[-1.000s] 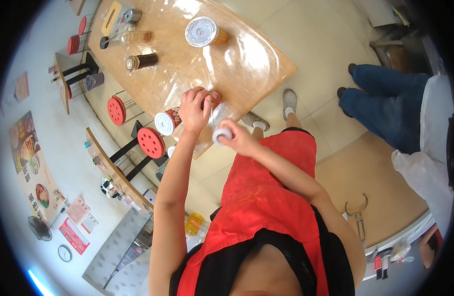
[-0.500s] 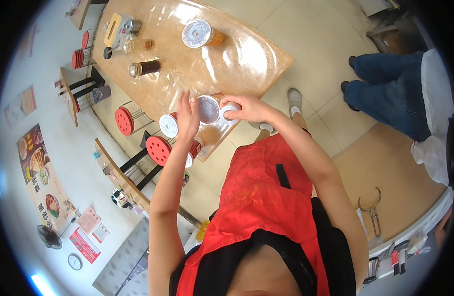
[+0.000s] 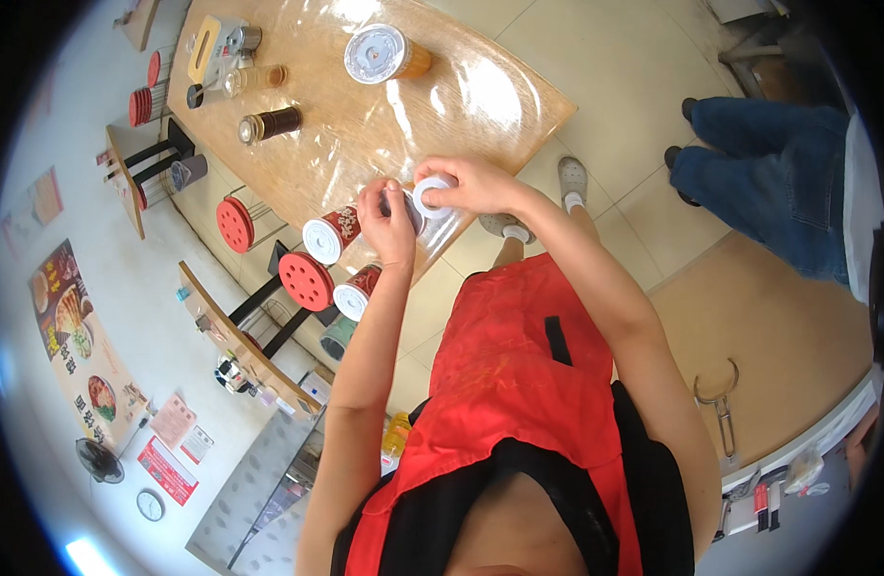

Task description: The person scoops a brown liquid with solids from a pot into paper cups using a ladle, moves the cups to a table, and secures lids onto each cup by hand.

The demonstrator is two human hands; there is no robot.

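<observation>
In my right hand [image 3: 471, 184] is a white ring-shaped roll [image 3: 425, 204], which looks like tape, held at its rim above the table's near edge. Just beside it my left hand [image 3: 388, 223] is closed, thumb and fingertips pinched together; whatever sits between them is too small to make out. Below and between both hands stands a lidded cup [image 3: 415, 213], mostly covered by my left fingers. Two red patterned paper cups with white lids, a farther one [image 3: 323, 240] and a nearer one [image 3: 353, 300], stand left of my left wrist.
The wooden table [image 3: 336, 163] has a clear plastic cover. On it stand a large lidded cup of orange drink [image 3: 380, 56], a dark bottle [image 3: 269, 125] and a pale jar [image 3: 255, 79]. Red stools [image 3: 306, 281] line the left. Another person's jeans [image 3: 764, 168] show at right.
My left hand has moved right, off the lidded paper cup and over the middle cup, and its fingers have closed into a pinch. My right hand has lifted the roll slightly leftward.
</observation>
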